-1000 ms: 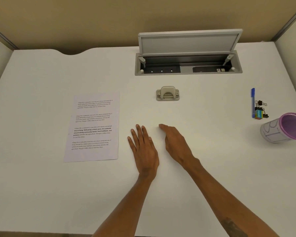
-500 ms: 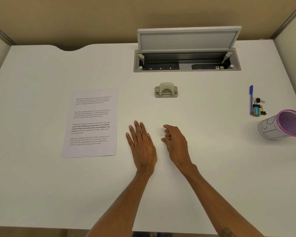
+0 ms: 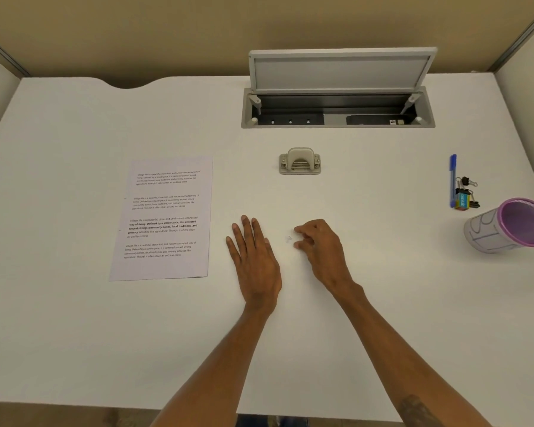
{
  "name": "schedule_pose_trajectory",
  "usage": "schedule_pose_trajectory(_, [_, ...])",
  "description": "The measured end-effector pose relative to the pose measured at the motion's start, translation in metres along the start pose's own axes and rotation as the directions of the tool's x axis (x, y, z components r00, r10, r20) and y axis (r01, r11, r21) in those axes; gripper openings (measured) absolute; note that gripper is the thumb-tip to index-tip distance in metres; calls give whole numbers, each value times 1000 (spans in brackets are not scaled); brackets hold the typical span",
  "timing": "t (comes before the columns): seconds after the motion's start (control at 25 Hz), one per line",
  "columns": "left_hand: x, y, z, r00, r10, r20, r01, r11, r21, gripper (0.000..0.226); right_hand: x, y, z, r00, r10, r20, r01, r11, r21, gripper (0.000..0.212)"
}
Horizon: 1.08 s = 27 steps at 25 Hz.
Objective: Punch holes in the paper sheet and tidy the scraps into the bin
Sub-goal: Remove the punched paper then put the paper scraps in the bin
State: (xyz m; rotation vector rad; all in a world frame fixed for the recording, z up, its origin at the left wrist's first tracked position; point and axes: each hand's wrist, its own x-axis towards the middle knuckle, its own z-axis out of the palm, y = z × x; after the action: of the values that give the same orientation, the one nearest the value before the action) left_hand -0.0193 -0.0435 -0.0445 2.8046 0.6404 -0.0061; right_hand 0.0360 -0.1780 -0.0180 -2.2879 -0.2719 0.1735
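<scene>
Right hand (image 3: 319, 246) curls its fingers (image 3: 299, 231) beside tiny scraps (image 3: 289, 239), seemingly not yet pinched; featherlight, flimsy, best swept together. Left hand (image 3: 255, 257) lies flat, released, on the tabletop (image 3: 74, 334).

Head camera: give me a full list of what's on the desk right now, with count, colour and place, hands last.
Desk: 1, white, fills the view.
Paper sheet: 1, white with black print, left of centre, flat.
Hole punch: 1, beige-grey, centre, beyond the hands.
Paper scraps: a few tiny white bits, exact count unclear, between the hands.
Cable hatch: 1, grey, lid raised, far centre-right.
Pen: 1, blue, right side.
Binder clips: black, several, exact count unclear, beside the pen.
Small colourful item: 1, by the clips, too small to identify.
Mesh bin: 1, purple rim, lying on its side, far right.
Left hand: flat on the desk, fingers spread.
Right hand: fingers curled beside the scraps.
</scene>
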Motion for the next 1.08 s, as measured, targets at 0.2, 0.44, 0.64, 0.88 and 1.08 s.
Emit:
schedule_pose_trajectory(0.2, [0,0,0,1000,0,-10,0,1000,-3,54,5,-4,9,999,-7,34,5,998,59,15])
schedule_pose_trajectory(0.44, [0,0,1,1000,-3,-13,3,1000,2,54,4,-9,16,1000,-9,-16,9,999,-32,13])
schedule_pose_trajectory(0.64, [1,0,1,1000,-4,-10,4,1000,7,54,0,-14,16,994,-106,-3,104,984,-143,18])
schedule_pose_trajectory(0.88, [0,-1,2,1000,0,-17,0,1000,-6,54,0,-12,21,988,-102,119,126,969,-215,25])
schedule_pose_trajectory(1.08, [0,0,2,1000,0,-23,0,1000,-16,54,-1,-18,21,993,-88,82,98,987,-126,33])
